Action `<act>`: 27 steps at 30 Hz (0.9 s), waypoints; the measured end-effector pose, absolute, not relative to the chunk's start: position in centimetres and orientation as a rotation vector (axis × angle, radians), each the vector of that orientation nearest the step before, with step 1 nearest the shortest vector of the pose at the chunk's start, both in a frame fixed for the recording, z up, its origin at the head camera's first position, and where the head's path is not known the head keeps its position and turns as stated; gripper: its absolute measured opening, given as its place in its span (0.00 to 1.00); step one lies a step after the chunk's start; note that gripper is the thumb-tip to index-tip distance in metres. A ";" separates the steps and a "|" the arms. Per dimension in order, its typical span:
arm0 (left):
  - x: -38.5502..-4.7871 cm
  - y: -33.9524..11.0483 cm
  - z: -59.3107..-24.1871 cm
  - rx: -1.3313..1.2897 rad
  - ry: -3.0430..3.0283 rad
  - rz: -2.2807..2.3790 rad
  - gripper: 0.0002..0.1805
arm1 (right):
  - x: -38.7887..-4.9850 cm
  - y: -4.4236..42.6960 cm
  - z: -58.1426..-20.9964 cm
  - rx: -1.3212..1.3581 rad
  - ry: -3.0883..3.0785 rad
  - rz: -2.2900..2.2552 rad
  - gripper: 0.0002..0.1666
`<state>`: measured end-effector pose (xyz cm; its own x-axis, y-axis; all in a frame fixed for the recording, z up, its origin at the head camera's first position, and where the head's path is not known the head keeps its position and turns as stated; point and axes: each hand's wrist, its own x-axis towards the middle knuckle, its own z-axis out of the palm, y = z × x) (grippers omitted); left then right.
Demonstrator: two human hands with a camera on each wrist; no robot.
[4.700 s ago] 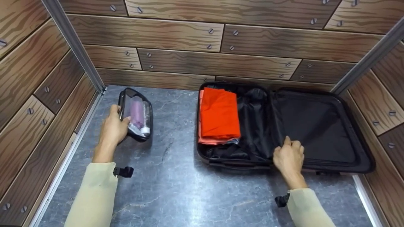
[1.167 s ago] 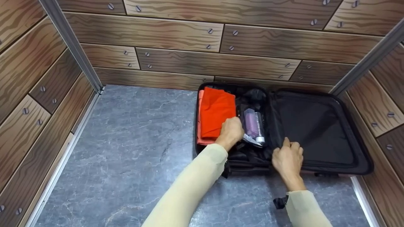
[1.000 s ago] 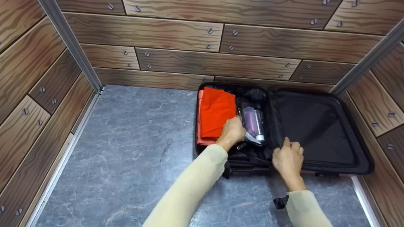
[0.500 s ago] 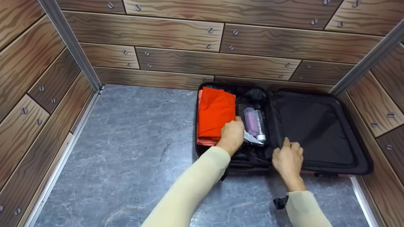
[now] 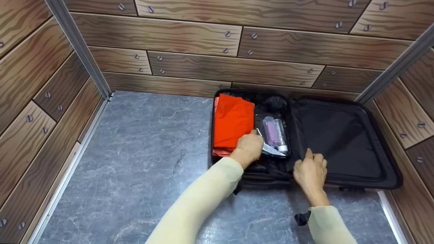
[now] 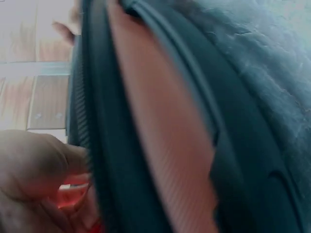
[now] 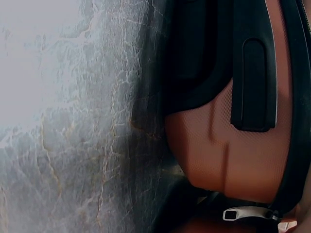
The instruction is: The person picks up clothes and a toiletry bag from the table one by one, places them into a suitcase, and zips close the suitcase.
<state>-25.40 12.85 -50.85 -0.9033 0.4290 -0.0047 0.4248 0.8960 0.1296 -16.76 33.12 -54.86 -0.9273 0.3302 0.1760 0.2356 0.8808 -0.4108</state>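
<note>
Toiletry pouch (image 5: 259,122) lies inside the open suitcase (image 5: 339,145), just right of the left hand's (image 5: 248,145) fingers; a few seconds ago it was off to the left, over the floor. Over the last half second it has barely shifted, so I judge the placing nearly done, with only seating and release left. Those left fingers are curled and seem to pinch the pouch's left edge. Beyond and left of them, the folded orange-red garment (image 5: 234,122) keeps its place. Right of them, a purple bottle (image 5: 271,132) and a white-capped tube (image 5: 281,134) sit in the pouch. The right hand (image 5: 310,171) stays at the near rim between the suitcase halves, fingers bent over it; whether they grip, I cannot tell.

Left fingertips and their hold are hidden in the head view. Left wrist view is blurred and shows no pouch. Right wrist view is mostly suitcase shell and a zip pull (image 7: 247,213), its hand nearly all cut off.
</note>
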 end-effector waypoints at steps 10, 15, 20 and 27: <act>-26.6 8.4 -48.1 0.628 2.977 0.584 0.10 | -16.7 33.1 -54.9 -0.416 -2.790 0.568 0.36; -26.8 5.4 -47.3 0.510 2.990 0.755 0.18 | -16.7 33.2 -54.9 -0.417 -2.787 0.565 0.36; -26.4 2.6 -47.3 0.476 3.047 0.896 0.18 | -16.8 33.1 -55.0 -0.424 -2.768 0.568 0.36; -25.1 -0.2 -48.7 0.406 3.175 1.083 0.16 | -16.8 33.0 -54.9 -0.428 -2.776 0.574 0.36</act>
